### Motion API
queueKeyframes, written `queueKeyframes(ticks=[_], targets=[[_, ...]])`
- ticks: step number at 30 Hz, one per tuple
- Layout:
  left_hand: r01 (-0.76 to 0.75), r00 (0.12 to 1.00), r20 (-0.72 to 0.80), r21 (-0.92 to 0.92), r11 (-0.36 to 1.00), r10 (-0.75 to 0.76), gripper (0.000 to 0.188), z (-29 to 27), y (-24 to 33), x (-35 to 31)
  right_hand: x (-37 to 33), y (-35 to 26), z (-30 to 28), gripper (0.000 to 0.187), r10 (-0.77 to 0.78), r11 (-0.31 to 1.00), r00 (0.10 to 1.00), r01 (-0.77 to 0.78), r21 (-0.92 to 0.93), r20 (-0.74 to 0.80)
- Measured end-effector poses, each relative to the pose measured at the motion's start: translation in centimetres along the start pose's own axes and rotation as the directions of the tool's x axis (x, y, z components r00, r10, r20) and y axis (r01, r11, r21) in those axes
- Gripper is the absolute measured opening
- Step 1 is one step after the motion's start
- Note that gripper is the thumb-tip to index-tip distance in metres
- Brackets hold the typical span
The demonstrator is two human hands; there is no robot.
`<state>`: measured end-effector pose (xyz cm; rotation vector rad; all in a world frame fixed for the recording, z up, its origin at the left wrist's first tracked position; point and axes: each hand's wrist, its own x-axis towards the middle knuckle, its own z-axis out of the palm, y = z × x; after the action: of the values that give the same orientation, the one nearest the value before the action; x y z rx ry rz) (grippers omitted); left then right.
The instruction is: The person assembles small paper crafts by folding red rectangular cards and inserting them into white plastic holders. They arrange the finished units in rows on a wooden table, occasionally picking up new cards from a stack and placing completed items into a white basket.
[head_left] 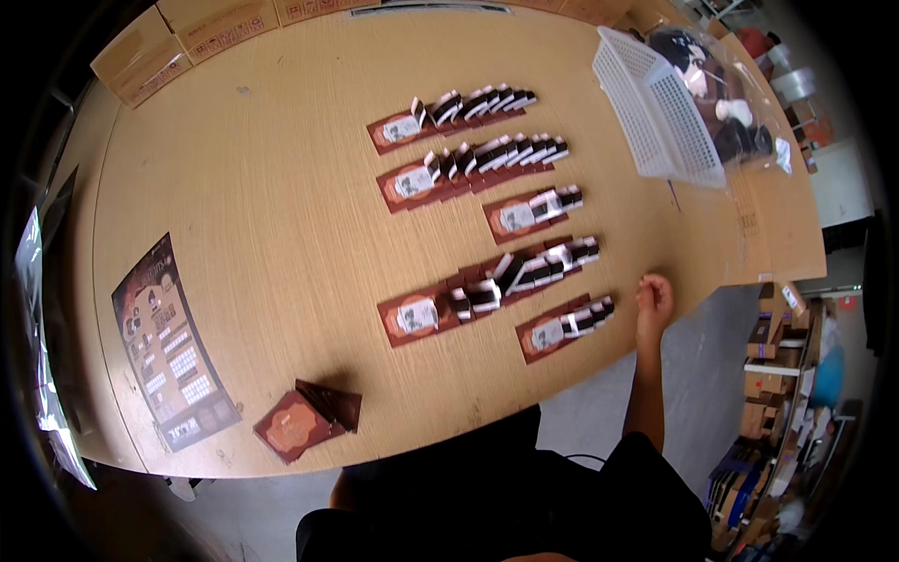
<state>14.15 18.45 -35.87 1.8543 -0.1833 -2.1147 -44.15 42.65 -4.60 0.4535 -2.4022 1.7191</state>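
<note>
At the near edge of the tabletop (281,234), a small stack of brown cards (307,420) is seen lying flat, well apart from any hand. The left hand is not seen in the picture, so its state cannot be told. The right hand (655,302) is rested at the right edge of the tabletop, with the fingers curled loosely and nothing held in them. Just to the left of this hand the nearest row of cards (565,326) is laid, its long axis running slantwise from the near left up toward the far right, so that its upper end is almost touched by the hand. Beyond it four more rows (478,178) are fanned out in the same slant, one behind the other toward the far edge. Near the left edge a dark printed sheet (171,345) is laid flat. At the far right corner a white mesh basket (655,103) is stood tilted; what it contains cannot be told, though a clear bag of dark things (716,84) is leaned against it.
</note>
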Motion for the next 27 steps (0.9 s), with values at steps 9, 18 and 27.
queueKeyframes(ticks=[9,18,27], targets=[[-0.291,0.952,0.141,0.687,0.666,0.27,0.029,2.3,8.5,-5.6,1.1,2.1,-1.0,0.013,0.067,0.992,0.988,-0.05,0.115,-0.142],[-0.809,0.193,0.879,-0.109,0.577,0.437,0.027,7.5,23.7,-33.5,1.4,3.3,-2.1,0.016,0.022,0.993,0.997,-0.013,0.117,-0.073],[-0.172,0.261,0.713,0.698,-0.695,0.651,0.058,16.2,30.0,-25.1,2.1,3.4,-2.0,0.015,0.008,0.999,0.999,-0.006,0.046,-0.048]])
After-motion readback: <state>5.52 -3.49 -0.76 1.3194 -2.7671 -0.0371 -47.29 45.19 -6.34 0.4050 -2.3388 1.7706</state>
